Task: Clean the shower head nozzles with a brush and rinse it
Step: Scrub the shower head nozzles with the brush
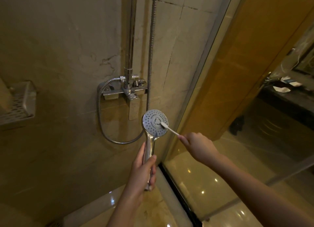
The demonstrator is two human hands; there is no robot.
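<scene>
A chrome hand shower head [153,123] points its round grey nozzle face toward me, in the middle of the view. My left hand [143,170] grips its shiny handle from below. My right hand [197,145] holds a white brush [169,128] by its thin handle, index finger stretched along it. The brush's bristle end lies on the right part of the nozzle face, beside the centre disc.
The chrome mixer valve [129,90] with its lever sits on the marble wall, under a riser pipe [131,31]. A metal hose [102,118] loops below it. A perforated corner shelf [17,104] hangs at left. A glass partition [237,107] stands close at right.
</scene>
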